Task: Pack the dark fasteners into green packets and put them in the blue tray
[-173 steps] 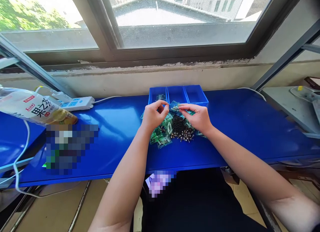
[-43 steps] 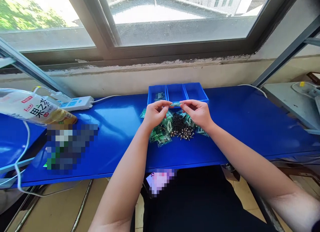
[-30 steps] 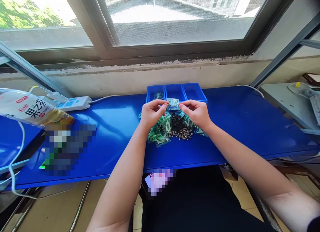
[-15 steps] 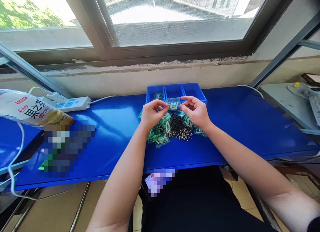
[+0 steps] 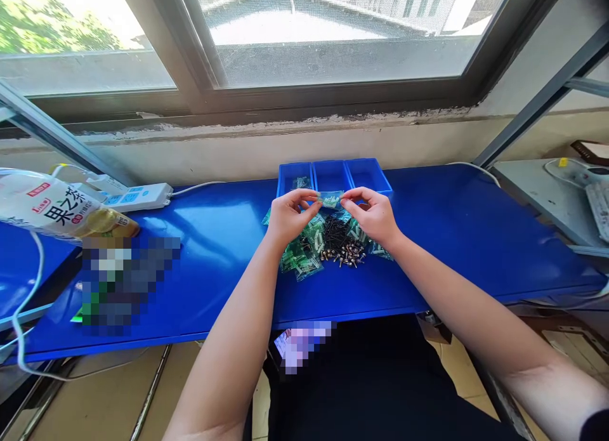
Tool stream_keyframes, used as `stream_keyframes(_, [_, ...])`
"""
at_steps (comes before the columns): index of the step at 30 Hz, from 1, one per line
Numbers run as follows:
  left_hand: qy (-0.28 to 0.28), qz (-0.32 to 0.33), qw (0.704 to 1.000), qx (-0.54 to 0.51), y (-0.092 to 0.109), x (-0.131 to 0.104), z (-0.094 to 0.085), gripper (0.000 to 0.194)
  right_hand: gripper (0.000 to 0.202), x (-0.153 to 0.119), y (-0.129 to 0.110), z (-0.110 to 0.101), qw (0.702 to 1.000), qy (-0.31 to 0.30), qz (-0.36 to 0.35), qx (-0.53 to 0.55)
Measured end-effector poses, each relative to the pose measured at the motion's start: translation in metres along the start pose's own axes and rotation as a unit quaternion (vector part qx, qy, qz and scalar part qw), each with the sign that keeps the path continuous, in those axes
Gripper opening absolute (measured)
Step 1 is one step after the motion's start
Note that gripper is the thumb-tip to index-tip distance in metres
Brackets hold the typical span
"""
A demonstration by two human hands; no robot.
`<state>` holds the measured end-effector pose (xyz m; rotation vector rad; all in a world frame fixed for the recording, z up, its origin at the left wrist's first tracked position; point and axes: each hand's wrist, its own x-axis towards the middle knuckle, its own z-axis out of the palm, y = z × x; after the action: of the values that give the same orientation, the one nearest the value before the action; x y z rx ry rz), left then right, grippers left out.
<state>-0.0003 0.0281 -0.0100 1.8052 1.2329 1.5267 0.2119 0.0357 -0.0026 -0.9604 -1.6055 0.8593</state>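
Between my hands a small clear plastic bag (image 5: 330, 200) with pale pieces inside is held up over the table. My left hand (image 5: 291, 217) pinches its left edge between thumb and fingers. On the other edge, my right hand (image 5: 372, 216) pinches it the same way. Below lie a heap of black screws (image 5: 337, 231) and a cluster of short metallic fasteners (image 5: 351, 254). Several more clear bags with pale plugs (image 5: 304, 263) are spread left of the heap, and a few lie to its right, partly under my hand.
Behind my hands stands a blue three-compartment tray (image 5: 332, 174), with a bag in its left compartment. On the left of the blue table (image 5: 214, 269) are a drink bottle (image 5: 76, 206), a white power strip (image 5: 143, 197) and a blurred-out item. A window is beyond.
The small bag has tilted flatter between my hands. My right fingers have drawn in on its edge, the index finger no longer stretched out.
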Motion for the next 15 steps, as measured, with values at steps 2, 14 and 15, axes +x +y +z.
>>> stream_keyframes(2, [0.008,0.013,1.000,0.024,0.0014,0.0006,-0.0007,0.015,0.021,0.0004,0.0009,0.0000,1.000,0.007,-0.006,-0.008])
stream_keyframes(14, [-0.015,-0.022,1.000,-0.017,0.0082,-0.0017,-0.0032,0.017,0.033,0.0021,-0.0011,-0.0012,0.997,-0.010,0.040,0.061])
stream_keyframes(15, [-0.021,-0.023,0.999,-0.024,0.0096,-0.0018,-0.0038,0.018,0.032,0.0021,-0.0008,-0.0015,0.998,-0.004,0.038,0.053])
